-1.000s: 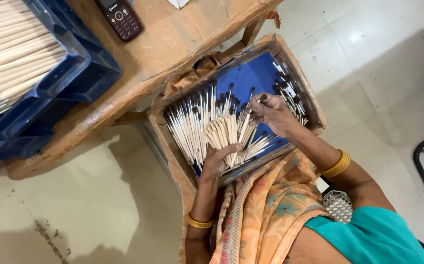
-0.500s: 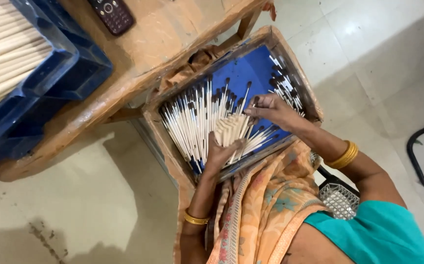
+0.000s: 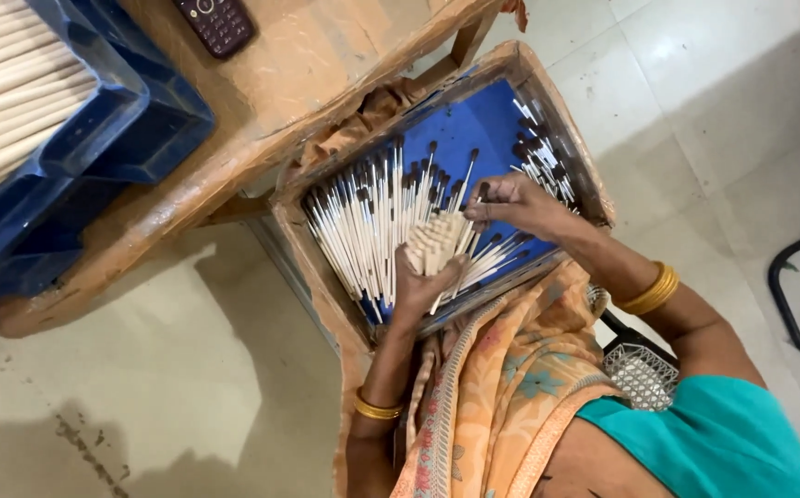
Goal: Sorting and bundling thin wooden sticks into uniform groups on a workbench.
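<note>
Blue crate (image 3: 155,111), phone (image 3: 215,23) nearby

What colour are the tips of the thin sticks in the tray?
Dark brown tips on white sticks, seen in the head view.

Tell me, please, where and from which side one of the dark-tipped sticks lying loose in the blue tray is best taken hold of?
Probably by the pale shaft, not the dark tip. The sticks lie flat, side by side, tips toward the tray's far end, so come from above, pinching across the shaft with the fingers, much as the right hand reaches in beside the bundle in the left hand.
</note>
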